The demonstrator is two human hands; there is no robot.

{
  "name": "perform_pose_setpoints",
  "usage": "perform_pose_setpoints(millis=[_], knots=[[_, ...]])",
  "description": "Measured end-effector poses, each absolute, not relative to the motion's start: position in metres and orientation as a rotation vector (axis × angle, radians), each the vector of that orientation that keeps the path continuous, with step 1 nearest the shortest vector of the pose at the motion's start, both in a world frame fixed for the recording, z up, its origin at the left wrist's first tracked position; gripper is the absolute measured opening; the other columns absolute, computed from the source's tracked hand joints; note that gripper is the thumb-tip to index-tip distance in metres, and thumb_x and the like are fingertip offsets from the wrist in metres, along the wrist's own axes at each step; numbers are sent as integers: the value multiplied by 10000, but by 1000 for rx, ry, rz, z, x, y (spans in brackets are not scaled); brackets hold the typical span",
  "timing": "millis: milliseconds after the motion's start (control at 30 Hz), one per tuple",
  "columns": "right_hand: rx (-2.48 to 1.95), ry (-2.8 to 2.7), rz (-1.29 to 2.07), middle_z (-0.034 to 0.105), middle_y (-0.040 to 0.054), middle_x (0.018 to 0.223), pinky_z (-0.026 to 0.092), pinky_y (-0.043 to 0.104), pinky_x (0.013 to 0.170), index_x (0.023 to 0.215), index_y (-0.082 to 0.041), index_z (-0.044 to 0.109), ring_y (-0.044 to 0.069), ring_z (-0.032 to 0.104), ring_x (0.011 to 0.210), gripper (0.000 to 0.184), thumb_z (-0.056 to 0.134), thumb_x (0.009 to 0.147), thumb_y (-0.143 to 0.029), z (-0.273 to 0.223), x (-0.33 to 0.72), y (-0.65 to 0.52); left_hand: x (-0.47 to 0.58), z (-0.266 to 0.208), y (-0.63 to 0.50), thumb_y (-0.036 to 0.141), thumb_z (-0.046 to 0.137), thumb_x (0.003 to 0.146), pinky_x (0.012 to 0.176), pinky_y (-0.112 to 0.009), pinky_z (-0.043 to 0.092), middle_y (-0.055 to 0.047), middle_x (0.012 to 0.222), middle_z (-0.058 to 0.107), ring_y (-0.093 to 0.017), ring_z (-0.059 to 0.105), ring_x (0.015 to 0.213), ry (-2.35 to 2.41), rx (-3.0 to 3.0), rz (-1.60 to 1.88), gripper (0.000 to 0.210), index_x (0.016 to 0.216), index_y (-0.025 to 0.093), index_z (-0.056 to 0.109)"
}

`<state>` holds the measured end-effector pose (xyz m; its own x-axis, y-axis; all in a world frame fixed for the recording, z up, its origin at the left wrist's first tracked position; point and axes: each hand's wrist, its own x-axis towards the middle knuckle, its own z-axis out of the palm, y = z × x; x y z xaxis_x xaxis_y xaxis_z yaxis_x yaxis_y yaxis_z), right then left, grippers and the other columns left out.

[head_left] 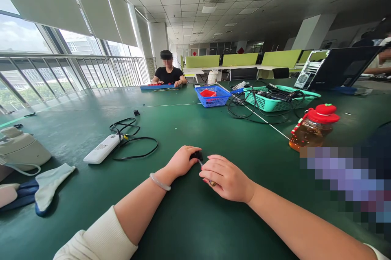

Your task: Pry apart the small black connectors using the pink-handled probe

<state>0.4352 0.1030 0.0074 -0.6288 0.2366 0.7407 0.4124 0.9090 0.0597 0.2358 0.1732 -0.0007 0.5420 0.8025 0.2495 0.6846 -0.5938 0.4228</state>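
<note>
My left hand [182,160] is closed on a small black part [198,155], its fingers over the top and its thumb underneath. What kind of part it is I cannot make out. In my right hand [227,176] is a slim screwdriver [200,163]. Its thin metal shaft points at the black part, and the rounded handle end [212,183] shows below the fingers. Most of the handle is hidden in the grip. Whether the tip touches the part is too small to tell. Both hands are low over the green table [171,227].
A white power bank [104,149] with black cable lies left. Gloves [51,184] are at far left. Blue [214,100] and green [269,103] baskets with cables stand behind. A red-lidded bottle [314,127] stands right. Across the table sits a person [168,73] at a blue tray.
</note>
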Motion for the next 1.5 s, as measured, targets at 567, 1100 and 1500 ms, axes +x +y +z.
perform_pose_setpoints(millis=[567, 1100, 1500], knots=[[-472, -2339, -275, 671, 47, 962, 481, 411, 1052, 974, -193, 635, 153, 636, 896, 177, 516, 890, -93, 3, 436, 105, 236, -4, 175, 181, 578, 855, 1013, -375, 464, -47, 1216, 681, -224, 597, 1133, 1221, 2524, 622, 384, 1237, 214, 610], [-601, -2175, -235, 699, 18, 905, 481, 437, 983, 902, -229, 608, 166, 646, 858, 134, 523, 914, -126, 10, 435, 105, 235, -5, 176, 184, 573, 848, 1016, -377, 457, -40, 1211, 682, -223, 598, 1122, 1195, 2513, 651, 395, 1240, 223, 607], [-550, -2304, -229, 702, 41, 995, 479, 446, 1007, 894, -210, 604, 188, 637, 949, 191, 496, 847, -60, 9, 436, 104, 236, -2, 174, 142, 558, 840, 1018, -371, 451, -36, 1218, 680, -221, 590, 1127, 1212, 2504, 630, 411, 1242, 211, 603]])
